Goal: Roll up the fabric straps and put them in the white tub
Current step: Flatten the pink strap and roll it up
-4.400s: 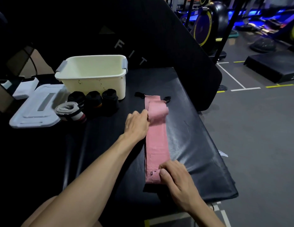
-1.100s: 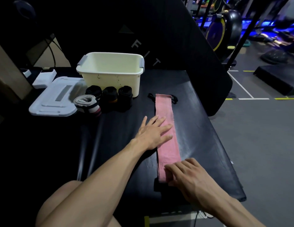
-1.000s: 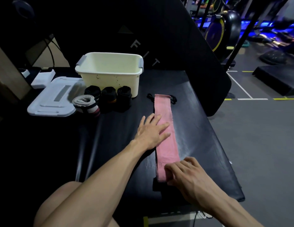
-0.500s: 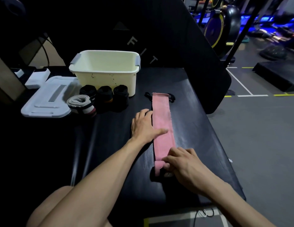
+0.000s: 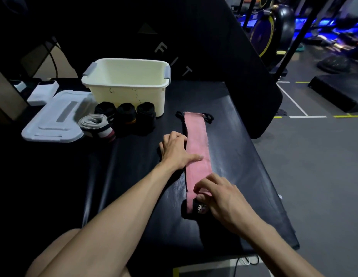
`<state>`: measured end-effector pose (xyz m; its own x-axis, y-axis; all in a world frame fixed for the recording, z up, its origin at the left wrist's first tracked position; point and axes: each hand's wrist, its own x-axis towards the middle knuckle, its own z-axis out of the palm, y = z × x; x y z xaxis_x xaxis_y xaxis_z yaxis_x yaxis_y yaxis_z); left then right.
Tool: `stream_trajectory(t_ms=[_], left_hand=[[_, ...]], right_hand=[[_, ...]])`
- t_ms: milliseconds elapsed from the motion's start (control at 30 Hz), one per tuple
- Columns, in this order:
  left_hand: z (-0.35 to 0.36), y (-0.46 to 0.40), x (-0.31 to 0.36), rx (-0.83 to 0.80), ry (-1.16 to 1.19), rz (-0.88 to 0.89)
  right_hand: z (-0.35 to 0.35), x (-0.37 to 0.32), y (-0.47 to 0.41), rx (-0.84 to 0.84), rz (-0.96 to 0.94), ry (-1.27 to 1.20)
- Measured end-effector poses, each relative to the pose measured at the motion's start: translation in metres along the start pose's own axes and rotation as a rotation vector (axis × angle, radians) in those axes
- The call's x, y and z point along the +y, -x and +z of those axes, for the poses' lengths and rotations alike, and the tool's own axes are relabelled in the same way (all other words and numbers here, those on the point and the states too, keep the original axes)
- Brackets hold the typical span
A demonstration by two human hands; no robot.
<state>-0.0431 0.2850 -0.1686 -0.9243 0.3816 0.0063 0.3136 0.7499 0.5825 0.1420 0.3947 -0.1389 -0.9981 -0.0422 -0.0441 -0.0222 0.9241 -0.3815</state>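
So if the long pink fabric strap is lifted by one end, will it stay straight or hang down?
The long pink fabric strap would probably hang limp: it lies flat on the black padded bench, and its near end already curls under the right hand. It looks light and thin. It may slide if pushed, perhaps why the left hand rests on it.

Pink strap (image 5: 196, 148) flat nr tub (image 5: 126, 90)

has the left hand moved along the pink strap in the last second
Yes. The left hand has slid off the pink strap toward the strap's left edge; only its thumb lies across it, fingers curled beside.
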Motion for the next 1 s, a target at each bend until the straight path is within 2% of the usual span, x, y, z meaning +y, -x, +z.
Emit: stream_trajectory(t_ms=[167,400,633,800,1000], left_hand=[[-0.004,0.003,0.004,-0.003,-0.067,0.188],[-0.014,-0.006,0.014,0.016,-0.237,0.291],[-0.011,-0.015,0.017,-0.036,-0.168,0.242],[-0.008,-0.026,0.016,-0.087,-0.05,0.12],[-0.004,-0.044,0.02,-0.08,-0.072,0.062]], right_hand=[[0.002,-0.002,-0.003,0.058,-0.014,0.014],[-0.002,-0.003,0.002,0.067,-0.028,-0.093],[-0.004,-0.002,0.002,0.076,-0.031,-0.106],[-0.002,0.001,0.002,0.095,-0.034,-0.135],[0.001,0.005,-0.001,0.089,-0.038,-0.17]])
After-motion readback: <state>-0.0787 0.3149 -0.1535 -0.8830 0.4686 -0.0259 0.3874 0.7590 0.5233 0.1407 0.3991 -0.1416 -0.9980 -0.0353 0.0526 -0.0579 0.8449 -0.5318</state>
